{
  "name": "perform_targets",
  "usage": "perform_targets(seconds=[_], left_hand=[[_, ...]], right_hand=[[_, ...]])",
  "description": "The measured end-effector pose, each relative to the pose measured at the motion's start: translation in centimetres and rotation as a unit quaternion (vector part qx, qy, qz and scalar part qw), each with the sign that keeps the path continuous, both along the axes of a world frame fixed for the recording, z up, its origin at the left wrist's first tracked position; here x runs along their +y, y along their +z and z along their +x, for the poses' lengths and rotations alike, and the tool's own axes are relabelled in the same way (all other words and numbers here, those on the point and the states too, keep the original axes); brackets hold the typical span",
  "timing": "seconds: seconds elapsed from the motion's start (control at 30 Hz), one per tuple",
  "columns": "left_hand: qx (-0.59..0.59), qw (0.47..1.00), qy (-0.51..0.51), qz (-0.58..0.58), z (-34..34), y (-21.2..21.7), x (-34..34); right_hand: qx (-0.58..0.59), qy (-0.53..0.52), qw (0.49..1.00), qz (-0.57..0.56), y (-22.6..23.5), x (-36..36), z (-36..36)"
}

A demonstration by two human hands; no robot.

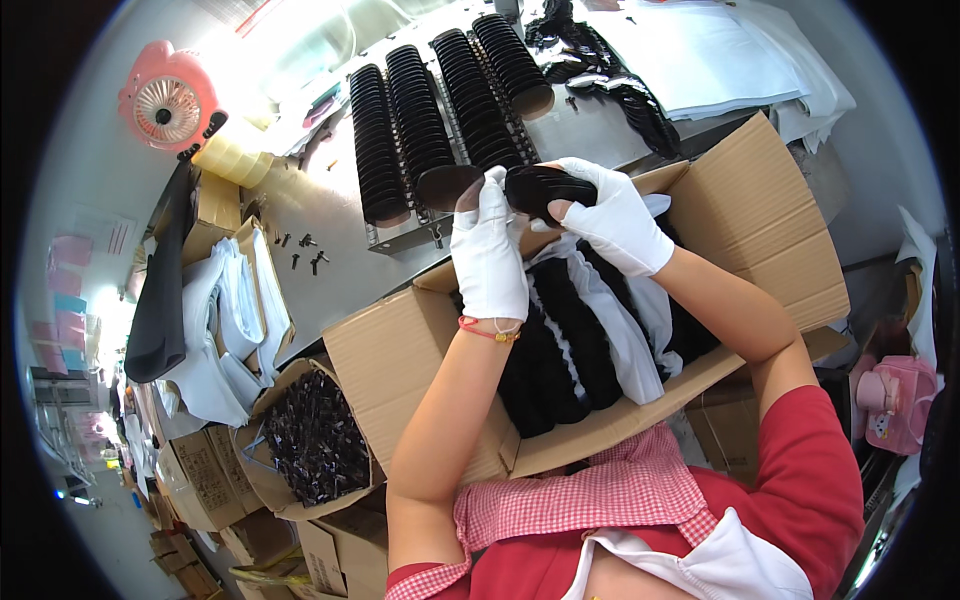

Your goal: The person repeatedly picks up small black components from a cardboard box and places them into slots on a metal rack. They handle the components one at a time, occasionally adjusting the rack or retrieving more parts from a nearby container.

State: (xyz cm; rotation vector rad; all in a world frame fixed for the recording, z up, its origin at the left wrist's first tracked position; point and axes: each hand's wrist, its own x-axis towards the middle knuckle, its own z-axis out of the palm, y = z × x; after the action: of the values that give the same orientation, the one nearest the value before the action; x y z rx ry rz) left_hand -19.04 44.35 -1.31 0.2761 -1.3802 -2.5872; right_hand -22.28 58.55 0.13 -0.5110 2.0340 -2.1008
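Note:
Both of my hands wear white gloves. My left hand (490, 250) is closed in a pinch at the edge of a dark oval lens (446, 186), right by the near end of a rack row. In my right hand (618, 222) is a small stack of dark lenses (546, 190), with the fingers wrapped round it. Just ahead stands a metal rack (402, 238) carrying several long rows of upright dark lenses (376, 140). Beneath my hands is an open cardboard box (400, 345), holding black bundles (535, 375) separated by white paper strips (625, 350).
A carton (310, 435) full of small dark pieces sits left of the box. Loose screw-like bits (308, 241) lie on the metal table (335, 280). A pink fan (168, 100) and tape rolls (230, 160) stand at the far left; white sheets (710, 60) lie far right.

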Motion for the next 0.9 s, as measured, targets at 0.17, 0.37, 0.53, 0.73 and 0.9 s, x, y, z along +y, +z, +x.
perform_targets(seconds=[0.17,0.37,0.53,0.73,0.9], left_hand=[[0.199,0.836,0.206,-0.467,-0.9,-3.6,-1.5],[0.112,0.927,0.137,-0.33,1.6,-3.2,-1.5],[-0.074,0.965,-0.177,-0.179,4.3,-3.4,-1.9],[-0.179,0.919,-0.301,-0.179,8.3,-7.0,-0.3],[-0.239,0.88,-0.345,-0.222,9.6,-7.4,0.1]], right_hand=[[-0.096,-0.035,0.989,-0.105,-1.9,-1.6,1.7],[0.292,-0.095,0.935,0.175,-4.0,3.1,0.9],[0.143,0.067,0.917,0.366,-11.2,9.0,-0.2],[0.31,0.058,0.833,0.454,-14.5,7.7,-2.2],[0.37,0.05,0.768,0.52,-16.4,7.4,-2.4]])
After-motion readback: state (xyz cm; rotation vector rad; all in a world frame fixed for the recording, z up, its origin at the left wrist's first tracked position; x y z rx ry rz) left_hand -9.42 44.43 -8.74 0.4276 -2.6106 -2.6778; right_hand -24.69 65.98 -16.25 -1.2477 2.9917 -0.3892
